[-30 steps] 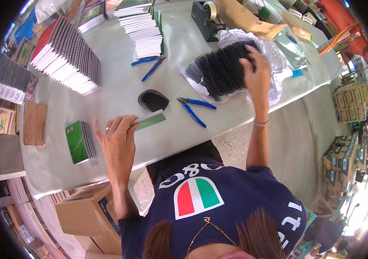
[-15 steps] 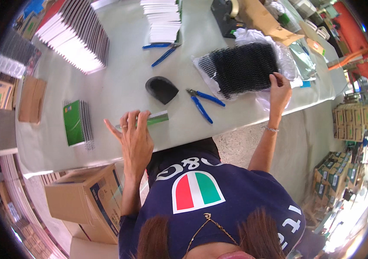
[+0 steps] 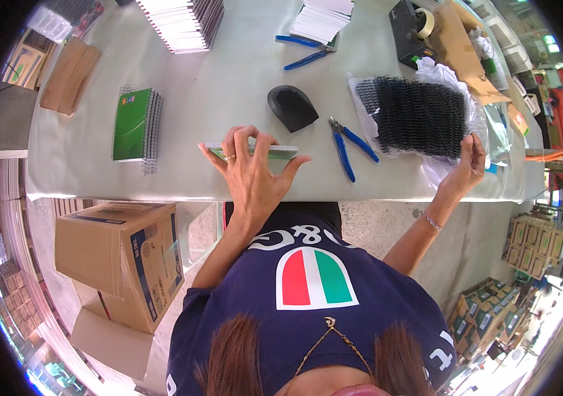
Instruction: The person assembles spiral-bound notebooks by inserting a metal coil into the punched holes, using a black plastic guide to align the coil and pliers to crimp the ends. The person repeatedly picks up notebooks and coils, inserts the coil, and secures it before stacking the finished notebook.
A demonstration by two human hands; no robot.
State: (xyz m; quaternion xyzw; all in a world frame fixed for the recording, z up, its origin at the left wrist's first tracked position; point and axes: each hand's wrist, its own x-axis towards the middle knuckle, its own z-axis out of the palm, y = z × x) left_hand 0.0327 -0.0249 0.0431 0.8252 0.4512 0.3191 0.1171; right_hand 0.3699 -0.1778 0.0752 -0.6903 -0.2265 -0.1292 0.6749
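My left hand (image 3: 251, 168) curls its fingers over a thin green-and-white notebook (image 3: 283, 152) near the table's front edge, its thumb held apart at the right. The notebook shows almost edge-on, and the hand covers its middle. At the right, my right hand (image 3: 466, 166) pinches the near right corner of a heap of black spiral binding coils (image 3: 420, 117), which lies on white plastic wrapping. Between the hands rest blue-handled cutting pliers (image 3: 351, 148) with their handles spread. A dark rounded pad (image 3: 292, 108) lies just beyond the notebook.
Green spiral notebooks (image 3: 135, 129) are stacked at the left, beside brown cardboard pieces (image 3: 70, 76). Farther back stand a tall notebook stack (image 3: 182, 23), a white paper stack (image 3: 323, 20), second blue pliers (image 3: 304, 61) and a tape dispenser (image 3: 410, 33). An open carton (image 3: 119, 261) sits below the table.
My view has shifted, so the table sits straighter. My left thumb has come away to the right of the notebook. My right hand stays at the coils' corner.
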